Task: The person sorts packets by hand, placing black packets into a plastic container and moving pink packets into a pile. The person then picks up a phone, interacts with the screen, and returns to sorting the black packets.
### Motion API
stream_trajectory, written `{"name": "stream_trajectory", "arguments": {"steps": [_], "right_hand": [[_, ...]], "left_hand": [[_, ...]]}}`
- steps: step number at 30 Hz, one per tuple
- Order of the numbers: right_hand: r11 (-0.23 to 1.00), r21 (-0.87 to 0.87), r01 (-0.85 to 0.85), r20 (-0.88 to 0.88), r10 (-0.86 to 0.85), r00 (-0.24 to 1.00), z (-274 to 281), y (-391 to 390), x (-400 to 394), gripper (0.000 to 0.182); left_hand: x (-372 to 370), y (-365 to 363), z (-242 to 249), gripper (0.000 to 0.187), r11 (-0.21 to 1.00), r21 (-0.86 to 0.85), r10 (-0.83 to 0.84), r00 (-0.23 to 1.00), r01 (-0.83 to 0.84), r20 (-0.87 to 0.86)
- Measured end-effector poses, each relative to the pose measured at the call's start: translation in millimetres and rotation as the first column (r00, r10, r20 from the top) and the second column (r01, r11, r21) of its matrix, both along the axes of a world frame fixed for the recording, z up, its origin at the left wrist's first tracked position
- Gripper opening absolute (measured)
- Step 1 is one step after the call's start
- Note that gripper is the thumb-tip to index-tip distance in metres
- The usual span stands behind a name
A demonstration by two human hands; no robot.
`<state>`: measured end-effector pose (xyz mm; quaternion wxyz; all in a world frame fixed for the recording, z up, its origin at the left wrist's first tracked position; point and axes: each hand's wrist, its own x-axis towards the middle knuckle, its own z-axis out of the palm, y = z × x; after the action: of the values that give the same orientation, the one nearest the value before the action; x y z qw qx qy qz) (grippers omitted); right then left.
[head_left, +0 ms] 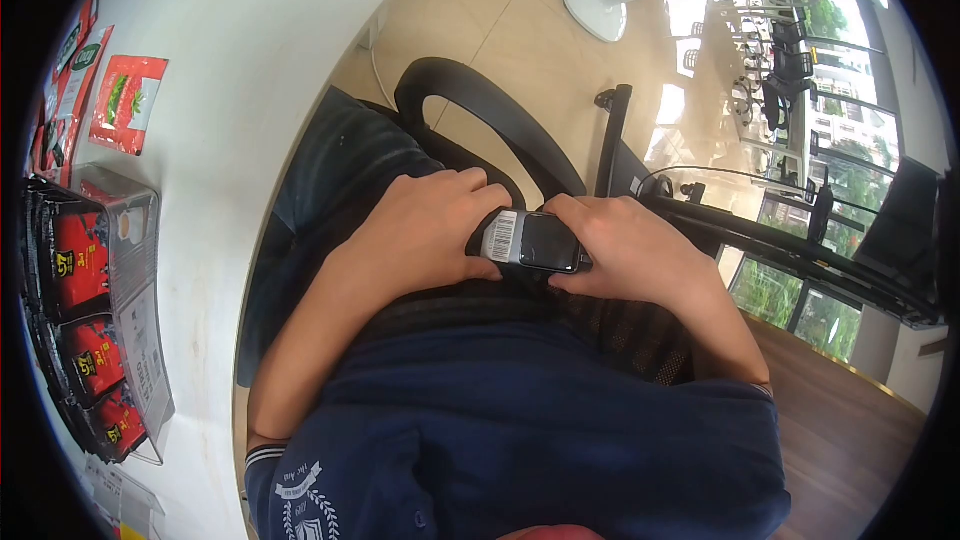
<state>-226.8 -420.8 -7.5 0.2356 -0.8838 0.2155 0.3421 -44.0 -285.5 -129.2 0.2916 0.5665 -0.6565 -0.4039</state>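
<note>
My left hand (425,225) and my right hand (630,248) meet over my lap around one small device with a glossy black screen (550,242). At its left end a white barcode label (502,236) sits on a grey part. My left fingers and thumb close on the labelled end. The right thumb and fingers pinch the screen end from its two sides. The screen faces up towards me and looks dark. Below the hands is my dark blue shirt (540,400).
To the left, a white tabletop (230,90) carries a clear holder (140,310) with red-and-black sachets (85,260) and a loose red packet (128,103). A black chair armrest (490,110) curves just beyond my hands. A white fan (595,2) stands on the tiled floor.
</note>
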Motion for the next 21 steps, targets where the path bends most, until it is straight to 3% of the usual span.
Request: {"name": "stream_trajectory", "arguments": {"steps": [7,13,21], "right_hand": [[0.999,0.03,-0.017,-0.016,0.017,1.0,6,-2,7,0.051],[0.989,0.071,0.132,-0.076,-0.127,0.989,-1,-8,5,0.047],[0.969,0.158,0.188,-0.102,-0.173,0.98,-5,-19,6,0.051]], "left_hand": [[4,-2,2,0.056,0.999,0.041,-0.022,0.999,0.023,-0.027],[7,-4,-2,0.053,0.997,0.052,-0.046,0.997,0.049,-0.065],[10,-4,-7,0.054,0.997,0.044,-0.057,0.996,0.06,-0.076]]}}
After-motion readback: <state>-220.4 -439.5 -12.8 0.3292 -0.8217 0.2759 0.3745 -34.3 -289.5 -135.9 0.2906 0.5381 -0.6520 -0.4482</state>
